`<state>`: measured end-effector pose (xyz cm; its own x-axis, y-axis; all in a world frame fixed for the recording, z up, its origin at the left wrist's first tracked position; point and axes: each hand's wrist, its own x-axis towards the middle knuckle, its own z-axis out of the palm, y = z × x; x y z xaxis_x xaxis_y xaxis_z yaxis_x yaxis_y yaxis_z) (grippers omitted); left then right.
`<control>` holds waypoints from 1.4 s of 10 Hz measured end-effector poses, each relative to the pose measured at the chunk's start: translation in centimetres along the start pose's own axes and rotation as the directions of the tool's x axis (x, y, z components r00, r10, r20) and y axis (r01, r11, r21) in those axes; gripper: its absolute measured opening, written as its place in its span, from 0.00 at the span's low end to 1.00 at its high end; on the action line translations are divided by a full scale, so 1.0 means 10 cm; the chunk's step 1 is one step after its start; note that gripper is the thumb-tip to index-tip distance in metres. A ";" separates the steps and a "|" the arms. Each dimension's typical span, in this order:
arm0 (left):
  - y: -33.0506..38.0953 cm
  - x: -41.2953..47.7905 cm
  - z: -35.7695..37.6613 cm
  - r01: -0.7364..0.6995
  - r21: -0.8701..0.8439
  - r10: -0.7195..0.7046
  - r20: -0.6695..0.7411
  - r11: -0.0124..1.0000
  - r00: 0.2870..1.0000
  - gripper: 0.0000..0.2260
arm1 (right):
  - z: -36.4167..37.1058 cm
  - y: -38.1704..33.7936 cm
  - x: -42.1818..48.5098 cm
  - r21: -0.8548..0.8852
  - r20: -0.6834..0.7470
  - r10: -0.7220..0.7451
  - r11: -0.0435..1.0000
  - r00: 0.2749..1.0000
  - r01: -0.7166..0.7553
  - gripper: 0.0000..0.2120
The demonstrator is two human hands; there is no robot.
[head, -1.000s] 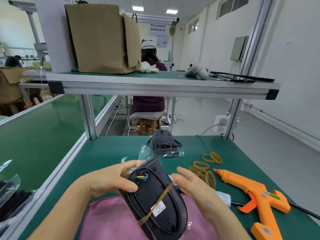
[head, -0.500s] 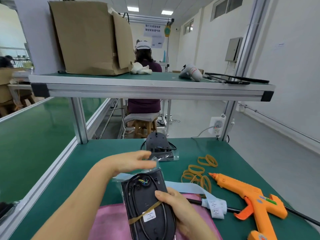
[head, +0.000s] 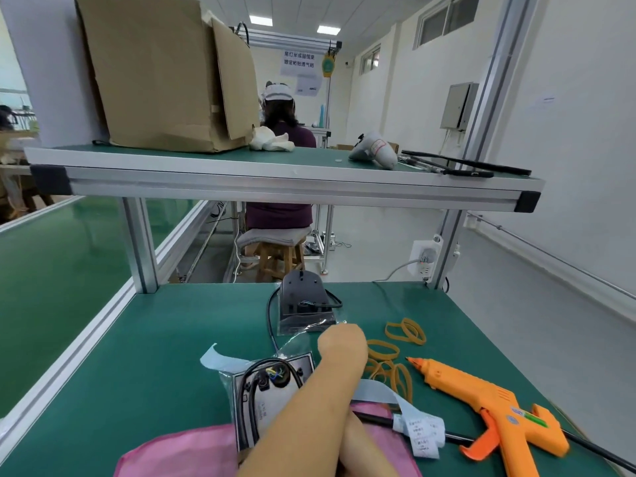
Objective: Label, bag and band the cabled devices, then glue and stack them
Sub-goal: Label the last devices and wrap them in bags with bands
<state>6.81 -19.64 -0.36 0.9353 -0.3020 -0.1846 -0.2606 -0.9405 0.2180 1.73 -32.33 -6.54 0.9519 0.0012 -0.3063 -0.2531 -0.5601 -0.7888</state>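
- Change: a second ago both hands held the black oval cabled device [head: 265,395], in its clear plastic bag, raised and slanted. Now it lies flat. The left grip [head: 340,342] has crossed over it to the right, with the forearm lying across its near half.
- Left grip: seen end-on with the fingers hidden, so we cannot tell whether it is wide or closed. It sits just left of the loose tan rubber bands [head: 383,350] and does not appear to have taken one yet.
- Right grip [head: 359,442]: mostly under the left forearm, at the near side of the device. We cannot tell what it holds, if anything.
- Device position: just left of the left grip and nearer to us. Its near end is on the pink cloth [head: 179,456] and its far end is over the green worktop [head: 137,373].
- The band that crossed the device half a second ago is now hidden by the forearm.
- Our reading: label, bag and first band look done. The reach suggests another band, but that is a guess. Gluing and stacking remain, and the orange hot-glue gun [head: 481,404] lies untouched well right of the left grip.
- Orientation: the long axis runs nearly straight away from us. The end with the coloured wires points away, toward the second black bagged device [head: 303,304] just beyond the left grip. The back with the coiled cable faces up.
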 end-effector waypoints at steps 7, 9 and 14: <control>-0.24 -0.33 -0.71 -0.198 -0.622 0.014 -0.287 0.758 0.958 0.04 | 1.03 -0.50 -0.63 0.464 0.194 -0.017 0.883 0.981 -0.076 0.39; -1.24 -0.58 -1.26 -0.217 -0.714 -0.182 -0.437 0.666 0.881 0.08 | 1.10 -0.72 -0.71 0.709 0.140 -0.042 0.702 0.989 -0.071 0.49; -1.65 -1.00 -0.82 -0.220 -0.675 0.209 -0.100 0.704 0.973 0.03 | 1.04 -1.04 -0.94 0.606 0.318 -0.388 0.785 0.865 0.129 0.49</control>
<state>3.73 0.18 5.73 0.8794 -0.4746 -0.0386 -0.2278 -0.4906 0.8411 -6.39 -17.88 -0.96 0.8671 0.4812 -0.1286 -0.1803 0.0625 -0.9816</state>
